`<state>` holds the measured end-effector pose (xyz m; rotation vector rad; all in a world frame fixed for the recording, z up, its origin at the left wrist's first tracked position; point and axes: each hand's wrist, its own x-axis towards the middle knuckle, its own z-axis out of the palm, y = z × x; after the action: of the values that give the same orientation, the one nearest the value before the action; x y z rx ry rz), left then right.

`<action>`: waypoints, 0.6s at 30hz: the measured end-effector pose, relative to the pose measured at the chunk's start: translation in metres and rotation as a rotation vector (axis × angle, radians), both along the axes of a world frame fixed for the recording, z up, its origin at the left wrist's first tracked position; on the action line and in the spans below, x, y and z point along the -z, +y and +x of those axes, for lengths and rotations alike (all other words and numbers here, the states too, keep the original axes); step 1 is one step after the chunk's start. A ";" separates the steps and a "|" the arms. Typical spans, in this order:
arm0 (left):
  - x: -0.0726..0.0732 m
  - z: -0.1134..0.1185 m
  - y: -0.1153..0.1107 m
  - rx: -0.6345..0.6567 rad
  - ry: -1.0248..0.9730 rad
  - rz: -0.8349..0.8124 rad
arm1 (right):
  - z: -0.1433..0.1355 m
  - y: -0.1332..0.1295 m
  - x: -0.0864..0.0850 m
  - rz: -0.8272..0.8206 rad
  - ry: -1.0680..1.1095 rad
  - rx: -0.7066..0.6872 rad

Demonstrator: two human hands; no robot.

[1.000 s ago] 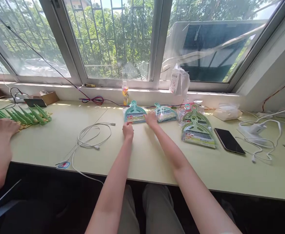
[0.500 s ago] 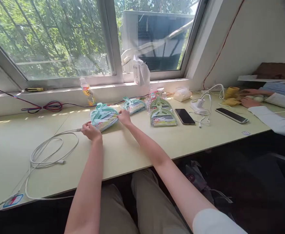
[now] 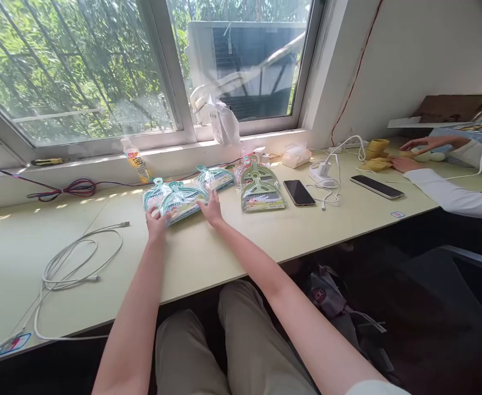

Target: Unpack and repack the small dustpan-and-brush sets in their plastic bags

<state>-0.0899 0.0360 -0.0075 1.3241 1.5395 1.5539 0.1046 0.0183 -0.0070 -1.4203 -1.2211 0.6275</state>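
A teal dustpan and brush set (image 3: 183, 198) in clear wrapping is between my two hands. My left hand (image 3: 156, 224) closes on its lower left corner, and my right hand (image 3: 211, 209) grips its right edge. Behind it, partly covered, lies a second teal dustpan set (image 3: 151, 193). Another wrapped teal set (image 3: 216, 178) rests farther back, just beyond my right hand. To the right, a green dustpan set (image 3: 262, 195) overlaps further wrapped sets (image 3: 257, 169) behind it.
A coiled white cable (image 3: 66, 263) lies left, a drink bottle (image 3: 137, 160) by the window. Rightward are a black phone (image 3: 298, 193), a white charger (image 3: 323, 174) and another phone (image 3: 376, 187). A co-worker's hands (image 3: 405, 164) are at the far right, near a yellow roll (image 3: 376, 148).
The front teal set has shifted right of the one behind it, exposing more of that set. My hands moved with it. The view has turned slightly right; the co-worker's hand has lifted.
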 end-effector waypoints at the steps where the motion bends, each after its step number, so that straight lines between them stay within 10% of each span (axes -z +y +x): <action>1: -0.002 -0.002 0.000 -0.022 -0.053 -0.039 | -0.006 0.000 0.002 0.006 -0.011 -0.039; 18: -0.025 -0.026 0.000 0.104 -0.527 0.256 | -0.019 0.004 -0.009 0.250 -0.186 -0.173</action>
<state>-0.1164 0.0360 0.0178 0.9867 0.9587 1.8867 0.0859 0.0223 0.0022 -1.1913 -1.5260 0.4478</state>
